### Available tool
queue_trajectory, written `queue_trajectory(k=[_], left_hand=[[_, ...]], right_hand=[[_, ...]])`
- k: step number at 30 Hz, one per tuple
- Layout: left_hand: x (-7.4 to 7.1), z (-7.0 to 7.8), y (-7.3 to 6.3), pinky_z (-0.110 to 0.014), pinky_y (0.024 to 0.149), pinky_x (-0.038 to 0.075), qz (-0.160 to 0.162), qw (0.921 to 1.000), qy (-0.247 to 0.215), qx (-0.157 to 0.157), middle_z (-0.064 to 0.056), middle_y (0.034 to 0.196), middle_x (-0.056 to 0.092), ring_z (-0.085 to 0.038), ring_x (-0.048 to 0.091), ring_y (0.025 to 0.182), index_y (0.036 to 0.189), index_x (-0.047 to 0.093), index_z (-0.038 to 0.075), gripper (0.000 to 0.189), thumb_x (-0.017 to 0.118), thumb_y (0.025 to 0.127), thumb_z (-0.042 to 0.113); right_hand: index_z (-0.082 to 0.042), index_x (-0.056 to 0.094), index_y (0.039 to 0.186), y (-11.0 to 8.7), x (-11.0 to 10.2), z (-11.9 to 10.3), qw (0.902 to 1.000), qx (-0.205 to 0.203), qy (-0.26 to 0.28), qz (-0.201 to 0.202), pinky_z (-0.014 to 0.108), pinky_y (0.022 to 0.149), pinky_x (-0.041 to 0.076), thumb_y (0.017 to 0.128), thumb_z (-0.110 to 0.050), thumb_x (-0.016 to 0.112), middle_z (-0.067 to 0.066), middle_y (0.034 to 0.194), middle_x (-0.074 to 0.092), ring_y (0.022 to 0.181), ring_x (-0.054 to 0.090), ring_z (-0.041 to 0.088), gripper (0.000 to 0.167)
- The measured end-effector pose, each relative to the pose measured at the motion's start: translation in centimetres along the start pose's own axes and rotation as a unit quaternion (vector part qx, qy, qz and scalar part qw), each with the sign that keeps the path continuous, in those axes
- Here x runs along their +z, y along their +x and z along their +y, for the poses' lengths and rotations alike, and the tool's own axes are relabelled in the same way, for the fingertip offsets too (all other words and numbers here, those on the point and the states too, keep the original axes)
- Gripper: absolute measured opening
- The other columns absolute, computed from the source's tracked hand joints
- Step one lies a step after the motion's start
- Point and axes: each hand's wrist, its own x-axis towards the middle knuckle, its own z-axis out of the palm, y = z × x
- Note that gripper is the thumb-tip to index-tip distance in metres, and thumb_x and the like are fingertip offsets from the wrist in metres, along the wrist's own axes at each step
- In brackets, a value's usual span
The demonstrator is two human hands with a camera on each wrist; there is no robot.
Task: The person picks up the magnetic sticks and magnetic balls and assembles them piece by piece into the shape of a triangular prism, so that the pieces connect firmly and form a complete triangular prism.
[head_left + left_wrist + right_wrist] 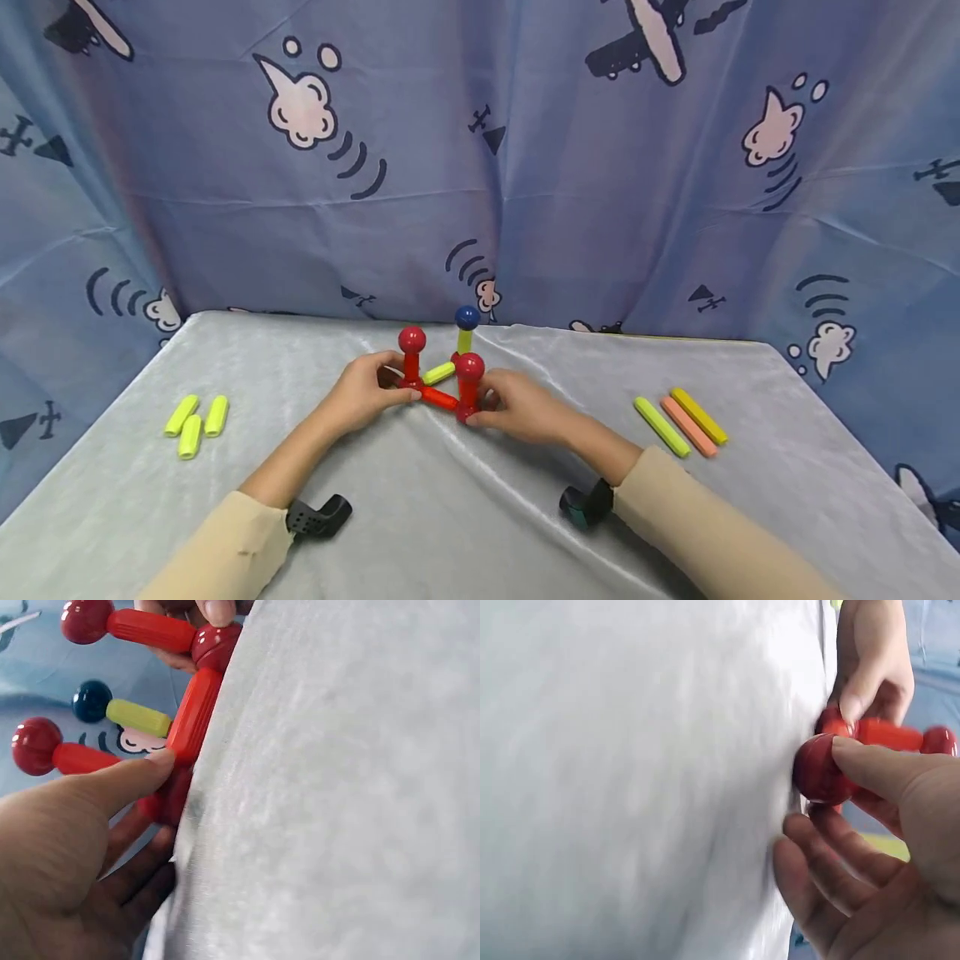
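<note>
A small frame of sticks and balls stands mid-table. Along its front a red stick [439,399] joins two red base balls, and each base ball carries an upright red stick topped by a red ball [412,339]. Behind, a blue ball [467,317] caps a yellow-green upright, and a yellow-green stick [439,372] lies low between the left and rear corners. My left hand [365,392] grips the left base ball [176,799], thumb over the joint with the front stick. With thumb and fingers, my right hand [525,404] holds the right base ball [816,771].
Several short yellow-green sticks [190,437] lie at the left of the table. Longer sticks, one yellow-green [662,427], one orange-pink [688,426] and one yellow [699,415], lie at the right. A patterned blue curtain [420,167] hangs behind the white cloth [420,517].
</note>
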Motion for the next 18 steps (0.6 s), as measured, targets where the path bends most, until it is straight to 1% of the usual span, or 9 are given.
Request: queue_trajectory(k=[3, 5, 7, 9, 11, 14, 18], left_hand=[[0.2, 1.1, -0.1, -0.036, 0.085, 0.059, -0.034, 0.9994, 0.002, 0.005, -0.013, 0.11, 0.073, -0.022, 0.072, 0.096, 0.115, 0.068, 0.001, 0.037, 0.082, 0.085, 0.016], [0.7, 2.1, 0.0, -0.034, 0.085, 0.059, -0.061, 0.9981, 0.004, 0.005, -0.01, 0.106, 0.073, -0.02, 0.072, 0.094, 0.111, 0.069, 0.004, 0.032, 0.082, 0.085, 0.017], [1.3, 3.0, 0.2, -0.033, 0.083, 0.058, -0.086, 0.9962, 0.017, 0.007, -0.007, 0.103, 0.073, -0.017, 0.071, 0.091, 0.108, 0.07, 0.007, 0.028, 0.082, 0.085, 0.018], [1.9, 3.9, 0.6, -0.031, 0.082, 0.058, -0.1, 0.9942, 0.037, 0.008, -0.005, 0.101, 0.073, -0.015, 0.07, 0.089, 0.107, 0.07, 0.007, 0.027, 0.082, 0.085, 0.019], [2.5, 4.7, 1.2, -0.029, 0.08, 0.058, -0.105, 0.9925, 0.061, 0.009, -0.003, 0.101, 0.073, -0.014, 0.07, 0.088, 0.107, 0.069, 0.007, 0.027, 0.082, 0.085, 0.019], [3.1, 5.3, 1.9, -0.028, 0.078, 0.057, -0.101, 0.991, 0.088, 0.013, -0.003, 0.101, 0.073, -0.014, 0.069, 0.088, 0.11, 0.069, 0.006, 0.028, 0.081, 0.086, 0.018], [3.4, 5.3, 2.3, -0.03, 0.08, 0.057, -0.088, 0.9916, 0.091, 0.027, -0.006, 0.103, 0.075, -0.015, 0.07, 0.087, 0.11, 0.071, 0.008, 0.027, 0.08, 0.087, 0.018]], right_hand=[[-0.008, 0.069, 0.11, -0.6, -1.1, 0.8, 0.9998, 0.02, 0.003, -0.005, 0.026, 0.079, 0.058, 0.09, -0.019, 0.077, 0.003, 0.103, 0.074, 0.093, 0.068, 0.017, 0.024], [-0.007, 0.069, 0.111, -1.3, -1.9, 1.5, 0.9997, 0.023, 0.002, 0.002, 0.03, 0.082, 0.059, 0.09, -0.016, 0.076, 0.005, 0.105, 0.074, 0.095, 0.07, 0.02, 0.024], [-0.006, 0.069, 0.112, -1.8, -2.5, 2.3, 0.9997, 0.024, 0.003, 0.01, 0.033, 0.083, 0.06, 0.089, -0.014, 0.076, 0.007, 0.106, 0.074, 0.096, 0.071, 0.022, 0.025], [-0.005, 0.068, 0.112, -2.1, -3.0, 3.0, 0.9995, 0.02, 0.0, 0.024, 0.036, 0.083, 0.06, 0.089, -0.013, 0.076, 0.008, 0.106, 0.075, 0.095, 0.072, 0.024, 0.025], [-0.004, 0.068, 0.111, -2.3, -3.2, 3.6, 0.999, 0.022, -0.004, 0.037, 0.037, 0.084, 0.06, 0.089, -0.013, 0.077, 0.009, 0.105, 0.075, 0.095, 0.073, 0.025, 0.026], [-0.003, 0.068, 0.111, -2.5, -3.2, 4.3, 0.9977, 0.035, -0.002, 0.058, 0.038, 0.086, 0.06, 0.088, -0.013, 0.077, 0.009, 0.105, 0.075, 0.096, 0.073, 0.025, 0.026], [-0.003, 0.068, 0.113, -2.8, -3.0, 4.7, 0.9956, 0.056, 0.012, 0.074, 0.039, 0.086, 0.06, 0.089, -0.015, 0.077, 0.01, 0.108, 0.074, 0.099, 0.073, 0.026, 0.028]])
